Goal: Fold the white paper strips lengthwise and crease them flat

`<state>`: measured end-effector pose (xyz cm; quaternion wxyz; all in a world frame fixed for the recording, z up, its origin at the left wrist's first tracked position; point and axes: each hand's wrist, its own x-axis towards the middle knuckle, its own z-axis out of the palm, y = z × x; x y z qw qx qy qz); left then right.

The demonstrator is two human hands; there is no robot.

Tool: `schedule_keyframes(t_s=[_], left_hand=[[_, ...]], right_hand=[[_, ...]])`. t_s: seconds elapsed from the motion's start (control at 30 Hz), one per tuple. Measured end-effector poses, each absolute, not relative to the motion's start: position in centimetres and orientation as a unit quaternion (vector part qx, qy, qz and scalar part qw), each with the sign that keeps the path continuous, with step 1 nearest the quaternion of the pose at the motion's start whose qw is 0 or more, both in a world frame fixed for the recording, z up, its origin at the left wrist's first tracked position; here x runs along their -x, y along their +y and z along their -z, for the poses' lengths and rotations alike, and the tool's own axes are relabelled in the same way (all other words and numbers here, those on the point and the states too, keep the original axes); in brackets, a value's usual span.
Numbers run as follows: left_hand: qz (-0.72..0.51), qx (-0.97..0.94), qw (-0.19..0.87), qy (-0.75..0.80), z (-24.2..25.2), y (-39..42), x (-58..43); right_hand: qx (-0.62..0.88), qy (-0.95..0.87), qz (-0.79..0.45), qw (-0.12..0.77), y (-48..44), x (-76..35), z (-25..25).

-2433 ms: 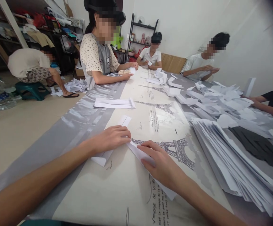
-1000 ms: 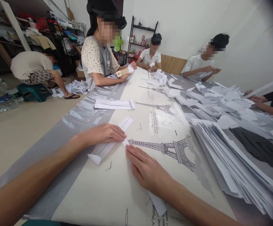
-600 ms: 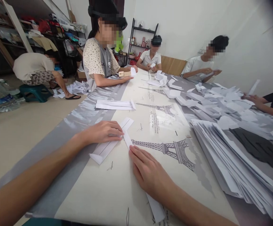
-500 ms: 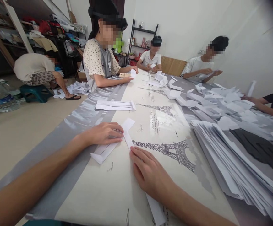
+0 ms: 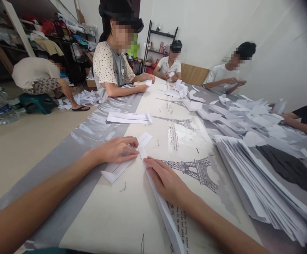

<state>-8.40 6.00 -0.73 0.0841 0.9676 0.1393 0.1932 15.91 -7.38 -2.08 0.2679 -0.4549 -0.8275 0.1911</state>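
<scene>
A long folded white paper strip (image 5: 160, 211) runs slantwise toward me over the printed tablecloth (image 5: 102, 218). My left hand (image 5: 117, 150) is closed at the strip's far end, thumb and fingertips pinching it. Lower down, my right hand (image 5: 166, 178) has its fingers together on the strip's right edge, close to the left fingertips. Beneath my left hand lies another folded paper piece (image 5: 114, 173), crossing under the strip's far end. A flat folded paper piece (image 5: 129, 118) rests farther up the table.
At the right stands a thick stack of white paper sheets (image 5: 251, 183), with a dark grey sheet (image 5: 288, 167) beside it. Behind it spreads a heap of folded papers (image 5: 248, 113). Several people sit around the table; a person (image 5: 36, 76) bends on a green stool (image 5: 38, 102).
My right hand has slid slightly left and up along the strip. The strip's near part has straightened and now shows more fully beside my wrist. My left hand has barely moved.
</scene>
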Motion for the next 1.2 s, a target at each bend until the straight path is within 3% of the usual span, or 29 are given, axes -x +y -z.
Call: schedule_keyframes(t_s=[0.57, 1.2], left_hand=[[-0.226, -0.965, 0.058, 0.122, 1.4, 6.1, 8.6], [-0.204, -0.973, 0.029, 0.108, 1.1, 5.9, 8.2]], right_hand=[[0.46, -0.857, -0.074, 0.221, -7.3, -15.0, 3.0], [0.472, -0.84, -0.134, 0.229, -7.2, -14.9, 3.1]])
